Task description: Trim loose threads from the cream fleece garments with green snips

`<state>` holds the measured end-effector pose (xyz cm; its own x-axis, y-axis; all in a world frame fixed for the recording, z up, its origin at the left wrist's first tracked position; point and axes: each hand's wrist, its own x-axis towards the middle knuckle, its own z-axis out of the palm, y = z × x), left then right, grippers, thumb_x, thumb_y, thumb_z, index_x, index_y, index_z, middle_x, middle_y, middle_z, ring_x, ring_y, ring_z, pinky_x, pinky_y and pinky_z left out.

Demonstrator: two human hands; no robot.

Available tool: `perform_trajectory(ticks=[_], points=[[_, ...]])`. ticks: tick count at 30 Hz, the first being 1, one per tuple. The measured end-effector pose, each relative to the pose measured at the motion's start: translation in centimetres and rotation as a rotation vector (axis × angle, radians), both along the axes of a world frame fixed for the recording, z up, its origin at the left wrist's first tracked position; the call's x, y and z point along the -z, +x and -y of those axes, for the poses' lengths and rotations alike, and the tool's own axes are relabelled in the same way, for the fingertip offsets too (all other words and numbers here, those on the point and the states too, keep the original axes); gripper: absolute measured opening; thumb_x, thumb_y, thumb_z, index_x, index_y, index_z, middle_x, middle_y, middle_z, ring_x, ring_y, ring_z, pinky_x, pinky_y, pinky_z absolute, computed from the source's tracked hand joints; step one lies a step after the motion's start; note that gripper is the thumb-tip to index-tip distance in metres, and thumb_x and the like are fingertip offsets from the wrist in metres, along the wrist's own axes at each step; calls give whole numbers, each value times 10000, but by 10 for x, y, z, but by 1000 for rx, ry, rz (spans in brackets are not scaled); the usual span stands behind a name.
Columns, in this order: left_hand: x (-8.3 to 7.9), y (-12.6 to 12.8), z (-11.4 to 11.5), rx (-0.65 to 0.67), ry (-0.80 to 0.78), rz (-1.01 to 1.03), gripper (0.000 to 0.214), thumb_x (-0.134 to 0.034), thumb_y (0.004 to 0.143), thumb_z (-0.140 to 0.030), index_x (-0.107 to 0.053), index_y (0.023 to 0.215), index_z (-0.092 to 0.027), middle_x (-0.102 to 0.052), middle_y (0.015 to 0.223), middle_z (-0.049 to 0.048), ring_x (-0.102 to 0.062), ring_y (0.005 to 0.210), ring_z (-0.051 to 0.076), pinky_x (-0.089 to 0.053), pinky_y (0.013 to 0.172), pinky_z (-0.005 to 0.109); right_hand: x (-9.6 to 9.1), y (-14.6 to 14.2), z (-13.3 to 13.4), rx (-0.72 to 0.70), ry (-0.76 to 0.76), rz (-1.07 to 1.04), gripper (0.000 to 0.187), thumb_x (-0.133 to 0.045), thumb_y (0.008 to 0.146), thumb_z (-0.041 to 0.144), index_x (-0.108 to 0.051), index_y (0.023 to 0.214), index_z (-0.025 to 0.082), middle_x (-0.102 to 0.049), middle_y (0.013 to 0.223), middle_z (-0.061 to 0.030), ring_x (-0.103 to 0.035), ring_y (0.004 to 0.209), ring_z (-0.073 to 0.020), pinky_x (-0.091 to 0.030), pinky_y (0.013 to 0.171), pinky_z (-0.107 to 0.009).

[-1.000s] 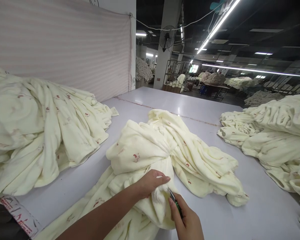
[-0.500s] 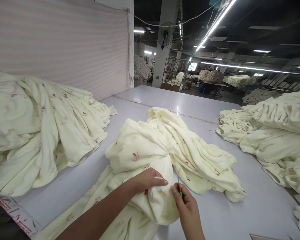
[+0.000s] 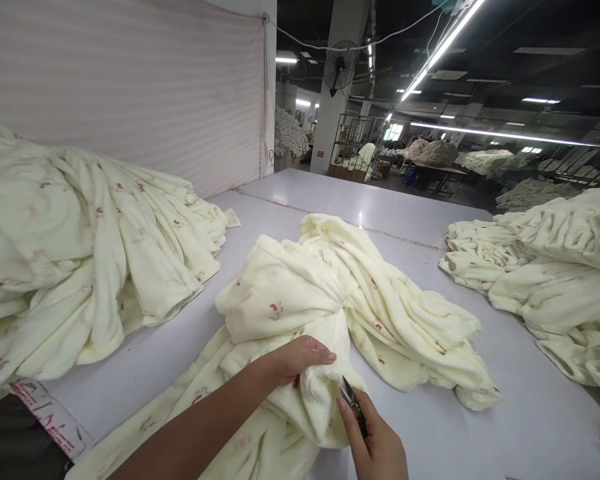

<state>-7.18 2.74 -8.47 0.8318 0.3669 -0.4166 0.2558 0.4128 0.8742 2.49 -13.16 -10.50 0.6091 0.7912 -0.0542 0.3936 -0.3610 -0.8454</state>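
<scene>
A cream fleece garment [image 3: 285, 293] with small reddish prints lies bunched on the table in front of me. My left hand [image 3: 296, 362] is closed on a fold of it, thumb on top. In my right hand [image 3: 380, 443] is a pair of thread snips [image 3: 351, 399] with dark handles and a bit of green. Their blades point up and left, against or very close to the held fold; contact I cannot make out. My fingers partly cover the handles.
A large heap of the same cream fleece [image 3: 105, 247] rises at the left, and another pile [image 3: 545, 267] at the right. The pale tabletop [image 3: 300, 187] stretches back to a pinkish curtain [image 3: 130, 87]. Farther off stand a wall fan [image 3: 337, 70] and more cloth piles.
My right hand has turned and moved slightly down, bringing the snips' blades into clear sight beside the fold. The left hand keeps its hold; the whole view has shifted slightly.
</scene>
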Motion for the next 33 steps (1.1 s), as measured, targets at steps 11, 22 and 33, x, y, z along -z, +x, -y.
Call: perform_trajectory(ticks=[11,22,33], points=[[-1,2,7,-41,16,19,298,-675,634,-442,-595,598,-158,-485,476,-47,-341,381,60,-263,404,198,-1,-1,-2,-72,-95,128,469,-322,775,656,-567,873,268,-536,504,58,-484,435,-150,-353,469,-227],[-9,-3,12,-35,145,2,292,-643,663,-440,-647,740,-158,-547,614,-20,-447,556,107,-341,544,206,-10,9,-1,-18,38,11,407,-402,774,610,-542,817,231,-549,584,31,-504,533,-138,-396,521,-204],[-12,-1,29,-354,90,370,156,-601,650,-158,-445,643,-157,-536,754,9,-460,707,114,-348,641,195,1,-12,-7,-249,307,-146,240,-505,784,416,-566,740,189,-524,664,6,-482,630,-115,-404,627,-182]])
